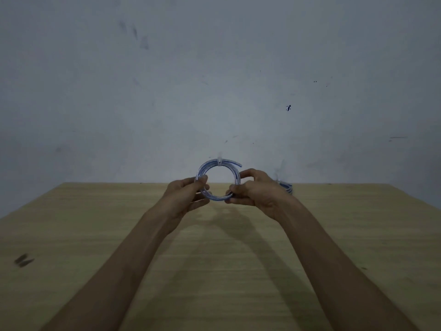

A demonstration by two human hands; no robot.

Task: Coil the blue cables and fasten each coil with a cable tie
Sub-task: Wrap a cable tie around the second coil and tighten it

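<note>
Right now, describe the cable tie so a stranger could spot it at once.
Start at the wooden table, then the left hand and right hand raised near its far edge, holding a blue cable coil. At the coil's top sits the cable tie: a pale band across the blue strands, its tail pointing up.

Single head-worn wide-angle view, aimed forward and a little down across a wooden table [95, 235] toward a grey wall [214, 68] that fills the upper half of the frame. Close range: both forearms [133, 259] run up from the bottom corners. The left hand [186, 194] and right hand [256, 191] meet just below frame centre, holding a blue cable coil [205, 166] where the table's far edge crosses.
</note>
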